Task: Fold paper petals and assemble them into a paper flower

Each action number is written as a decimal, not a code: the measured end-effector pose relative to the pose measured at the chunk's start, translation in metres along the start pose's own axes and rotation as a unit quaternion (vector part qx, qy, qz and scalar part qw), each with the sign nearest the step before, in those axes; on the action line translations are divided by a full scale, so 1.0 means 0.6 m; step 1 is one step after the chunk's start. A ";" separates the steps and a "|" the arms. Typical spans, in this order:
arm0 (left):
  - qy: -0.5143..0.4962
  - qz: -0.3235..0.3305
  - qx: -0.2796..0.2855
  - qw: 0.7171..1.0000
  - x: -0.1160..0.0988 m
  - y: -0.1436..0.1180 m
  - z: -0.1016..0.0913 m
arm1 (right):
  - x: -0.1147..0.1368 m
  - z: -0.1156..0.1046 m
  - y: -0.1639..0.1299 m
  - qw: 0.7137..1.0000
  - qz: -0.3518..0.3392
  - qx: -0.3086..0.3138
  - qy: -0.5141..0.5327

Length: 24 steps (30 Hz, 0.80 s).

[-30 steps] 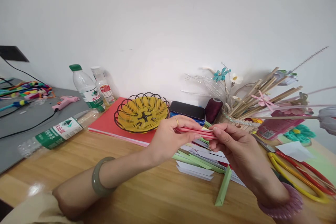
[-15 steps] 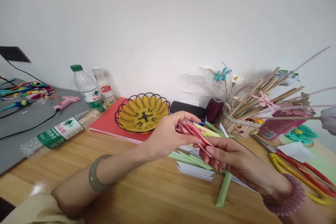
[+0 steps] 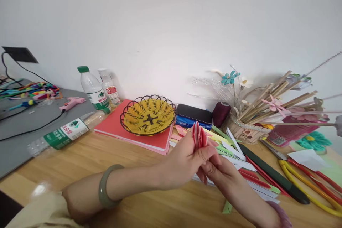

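My left hand and my right hand meet over the wooden table, both pinching a folded red paper piece that stands upright between the fingers. The left wrist wears a green bangle. Under the hands lie several folded paper strips in green, white, red and yellow.
A yellow wire basket sits on a red book. Two upright bottles and a lying bottle are to the left. A phone, thread spool, stick holder and scissors are to the right.
The red paper has turned from lying flat to standing upright. Both hands have dropped lower and closer together, and the view has shifted a little.
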<state>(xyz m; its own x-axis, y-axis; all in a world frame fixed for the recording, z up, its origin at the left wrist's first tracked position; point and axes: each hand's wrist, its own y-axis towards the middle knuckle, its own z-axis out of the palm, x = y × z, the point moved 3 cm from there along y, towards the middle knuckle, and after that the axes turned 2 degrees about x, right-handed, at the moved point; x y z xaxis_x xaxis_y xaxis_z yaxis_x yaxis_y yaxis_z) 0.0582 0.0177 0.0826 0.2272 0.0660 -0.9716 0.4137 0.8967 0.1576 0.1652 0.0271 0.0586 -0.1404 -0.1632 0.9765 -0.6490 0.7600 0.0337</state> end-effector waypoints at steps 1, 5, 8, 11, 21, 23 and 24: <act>0.007 0.000 -0.005 1.000 0.001 -0.001 0.000 | 0.002 0.003 -0.002 1.000 -0.003 0.002 -0.026; -0.004 0.006 -0.010 1.000 0.002 0.004 -0.009 | 0.016 -0.005 0.000 0.990 -0.019 0.011 -0.140; -0.042 0.039 -0.026 0.998 -0.004 0.015 -0.021 | 0.031 -0.031 0.006 0.976 -0.032 0.023 -0.213; -0.147 0.041 -0.030 0.988 -0.009 0.023 -0.032 | 0.048 -0.060 0.005 0.967 -0.065 0.003 -0.245; -0.221 -0.124 0.036 0.967 -0.001 0.010 -0.020 | 0.049 -0.071 -0.005 0.959 -0.156 -0.157 -0.177; -0.200 -0.160 0.079 0.963 0.004 0.005 -0.010 | 0.047 -0.071 0.000 0.968 -0.142 -0.147 -0.147; -0.191 -0.173 0.100 0.961 0.006 0.004 -0.005 | 0.048 -0.071 0.001 0.970 -0.139 -0.138 -0.143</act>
<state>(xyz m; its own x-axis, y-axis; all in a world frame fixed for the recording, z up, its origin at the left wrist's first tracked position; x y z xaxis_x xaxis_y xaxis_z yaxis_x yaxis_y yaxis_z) 0.0571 0.0213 0.0787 0.3367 -0.4218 -0.8418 0.6754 0.7311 -0.0962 0.1927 0.0499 0.0955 -0.2156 -0.5238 0.8241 -0.4729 0.7944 0.3812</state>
